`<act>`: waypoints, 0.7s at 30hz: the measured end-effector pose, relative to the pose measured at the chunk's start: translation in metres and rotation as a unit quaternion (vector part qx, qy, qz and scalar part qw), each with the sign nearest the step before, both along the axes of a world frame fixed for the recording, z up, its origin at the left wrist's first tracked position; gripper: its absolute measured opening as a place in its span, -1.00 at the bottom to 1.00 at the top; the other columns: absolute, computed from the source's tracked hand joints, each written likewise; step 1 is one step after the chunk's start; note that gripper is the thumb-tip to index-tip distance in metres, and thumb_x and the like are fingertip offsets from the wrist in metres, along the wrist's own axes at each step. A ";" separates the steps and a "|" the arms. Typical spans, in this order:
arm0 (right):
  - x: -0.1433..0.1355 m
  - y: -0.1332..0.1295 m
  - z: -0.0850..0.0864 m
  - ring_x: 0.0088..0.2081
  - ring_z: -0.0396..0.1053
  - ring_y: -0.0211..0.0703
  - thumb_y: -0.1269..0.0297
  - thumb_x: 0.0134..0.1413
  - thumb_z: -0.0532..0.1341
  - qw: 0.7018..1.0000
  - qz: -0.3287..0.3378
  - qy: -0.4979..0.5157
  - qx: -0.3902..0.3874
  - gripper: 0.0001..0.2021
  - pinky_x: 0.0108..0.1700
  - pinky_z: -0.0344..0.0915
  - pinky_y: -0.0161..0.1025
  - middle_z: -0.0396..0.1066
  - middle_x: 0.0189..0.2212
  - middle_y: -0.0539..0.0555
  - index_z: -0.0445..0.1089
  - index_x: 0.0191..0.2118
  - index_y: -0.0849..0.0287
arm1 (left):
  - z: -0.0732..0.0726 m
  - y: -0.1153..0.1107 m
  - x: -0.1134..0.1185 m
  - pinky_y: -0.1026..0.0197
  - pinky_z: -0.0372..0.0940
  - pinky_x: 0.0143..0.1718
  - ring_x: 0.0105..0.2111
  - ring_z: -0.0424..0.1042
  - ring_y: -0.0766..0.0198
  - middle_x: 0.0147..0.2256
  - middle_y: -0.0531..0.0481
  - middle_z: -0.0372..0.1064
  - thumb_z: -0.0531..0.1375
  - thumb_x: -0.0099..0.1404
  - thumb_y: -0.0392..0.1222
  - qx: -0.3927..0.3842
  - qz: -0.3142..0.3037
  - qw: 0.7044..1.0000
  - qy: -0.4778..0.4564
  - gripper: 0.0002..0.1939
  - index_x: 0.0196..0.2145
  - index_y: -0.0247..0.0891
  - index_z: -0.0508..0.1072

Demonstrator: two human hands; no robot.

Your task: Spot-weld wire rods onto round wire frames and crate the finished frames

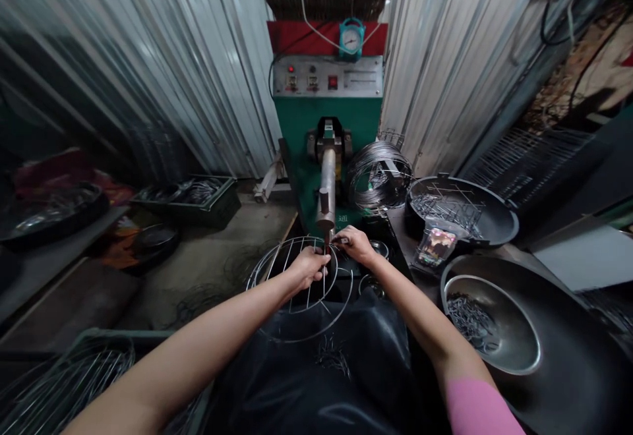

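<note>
A round wire rack (307, 298) of thin metal rods and rings is held below the electrode of a green welding machine (297, 132). My left hand (309, 269) is closed on the rack's rods, just left of the electrode tip (327, 237). To the right of that tip, my right hand (353, 244) is pinched at the rack's edge; whatever small piece lies between its fingers is too small to name. Loose bent wire pieces (333, 356) rest on the black apron (277, 382) over my lap.
A coil of wire (378, 174) stands right of the machine. Further right are a black pan (504, 227) with wire pieces, a phone (437, 247) and a metal bowl (524, 349) of small wire parts. Crates (212, 211) of wire parts sit on the left.
</note>
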State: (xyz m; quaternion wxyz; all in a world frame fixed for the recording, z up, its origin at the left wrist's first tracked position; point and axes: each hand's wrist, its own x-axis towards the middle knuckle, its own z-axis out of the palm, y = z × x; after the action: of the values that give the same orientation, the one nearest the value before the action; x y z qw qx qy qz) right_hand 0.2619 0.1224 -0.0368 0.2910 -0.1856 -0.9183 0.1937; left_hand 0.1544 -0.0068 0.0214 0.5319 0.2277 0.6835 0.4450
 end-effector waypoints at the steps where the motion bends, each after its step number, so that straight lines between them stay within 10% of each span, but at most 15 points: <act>1: 0.000 0.000 0.000 -0.32 0.30 -0.17 0.44 -0.04 0.26 1.000 0.001 0.005 -0.004 -0.90 -0.27 0.21 -0.30 0.47 -0.41 0.03 0.47 -0.35 0.12 | 0.000 0.001 0.000 0.41 -0.21 -0.77 -0.77 0.10 0.51 -0.67 0.17 0.06 0.09 0.17 -0.44 -0.003 -0.001 1.000 0.003 -0.83 -0.51 -0.29 0.16; 13: 0.041 -0.032 0.010 -0.24 0.34 -0.13 0.19 -0.03 0.23 0.957 -0.108 0.175 -0.205 -0.76 -0.18 0.26 -0.20 0.41 -0.27 0.10 0.43 -0.22 0.16 | 0.005 -0.001 0.002 0.42 -0.16 -0.77 -0.75 0.12 0.51 -0.62 0.16 0.08 0.10 0.19 -0.35 -0.025 -0.003 0.999 0.022 -0.90 -0.43 -0.31 0.19; 21: 0.107 -0.119 -0.079 -0.63 0.25 -0.25 -0.01 -0.20 0.30 0.698 -0.218 0.266 -0.628 -0.66 -0.62 0.16 -0.30 0.33 -0.62 -0.01 0.35 -0.38 0.15 | 0.001 0.000 0.001 0.42 -0.17 -0.77 -0.73 0.16 0.49 -0.60 0.17 0.07 0.13 0.19 -0.31 -0.039 -0.001 0.999 0.036 -0.89 -0.37 -0.29 0.20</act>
State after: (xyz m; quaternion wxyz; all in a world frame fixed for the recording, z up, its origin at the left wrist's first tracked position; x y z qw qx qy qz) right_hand 0.3685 0.0031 -0.1163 0.3726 -0.4610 -0.4016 0.6981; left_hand 0.1554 -0.0066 0.0223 0.5161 0.2231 0.7189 0.4087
